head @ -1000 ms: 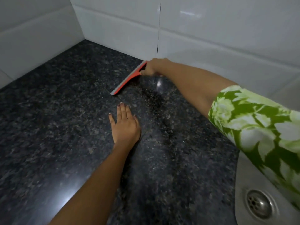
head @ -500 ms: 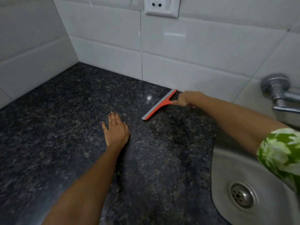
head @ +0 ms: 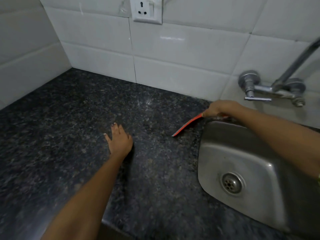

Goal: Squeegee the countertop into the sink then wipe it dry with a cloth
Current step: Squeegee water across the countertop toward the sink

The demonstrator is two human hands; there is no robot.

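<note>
Orange plastic squeegee [head: 187,125] is sliding right across the dark speckled stone tabletop [head: 69,135], now just beside the shiny steel sink [head: 242,153]. Right hand [head: 220,108] is gripping its handle. Left hand [head: 119,140] is staying flat, fingers spread, holding nothing.

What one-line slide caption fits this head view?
Right hand draws the red squeegee across the dark speckled granite countertop to the steel sink; left hand rests flat.

Your dark speckled surface [head: 69,135] has your left hand [head: 119,142] flat on it, a sink [head: 259,201] set into its right side, and the squeegee [head: 187,125] blade touching it beside the sink's rim.
</note>
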